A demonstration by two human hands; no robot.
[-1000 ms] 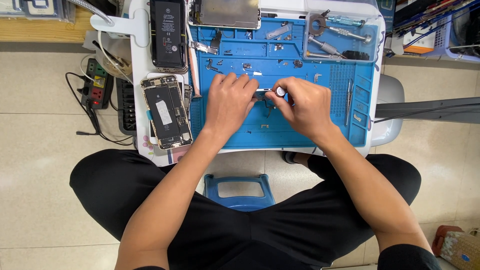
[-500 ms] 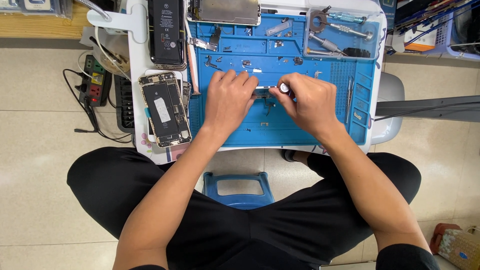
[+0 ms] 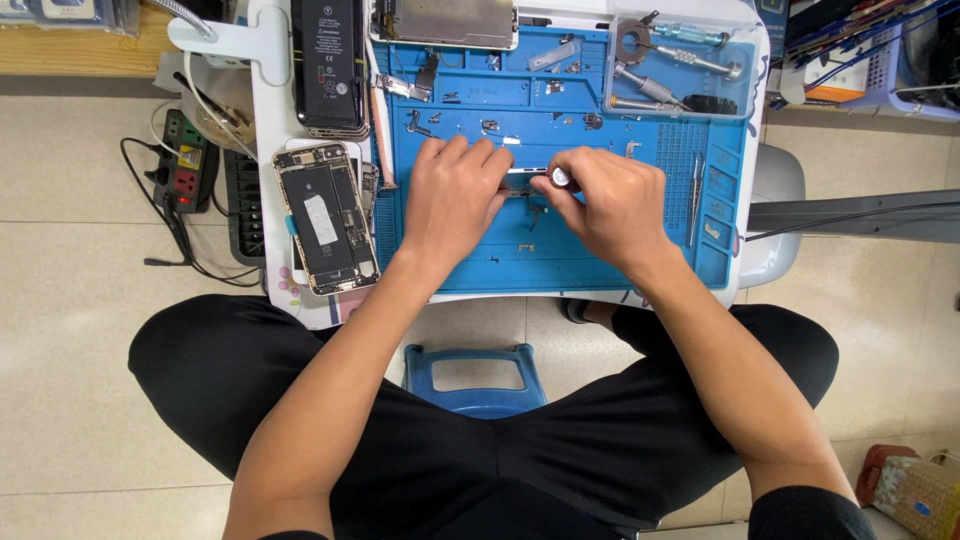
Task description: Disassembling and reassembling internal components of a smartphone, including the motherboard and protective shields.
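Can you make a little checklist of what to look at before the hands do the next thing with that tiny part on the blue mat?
1. Left hand presses down on the small part: ok.
2. Right hand grips the screwdriver: ok.
3. Screwdriver tip sits in a screw: cannot tell, fingers hide it.
4. Part lies on the blue mat, not hanging over the edge: ok.
5. Opened phone lies apart from the hands: ok.
6. Loose bits lie close to the right hand: not ok.

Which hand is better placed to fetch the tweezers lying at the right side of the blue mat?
Right. The right hand, gripping a small screwdriver, is nearer the tweezers; the left hand presses the small part farther away.
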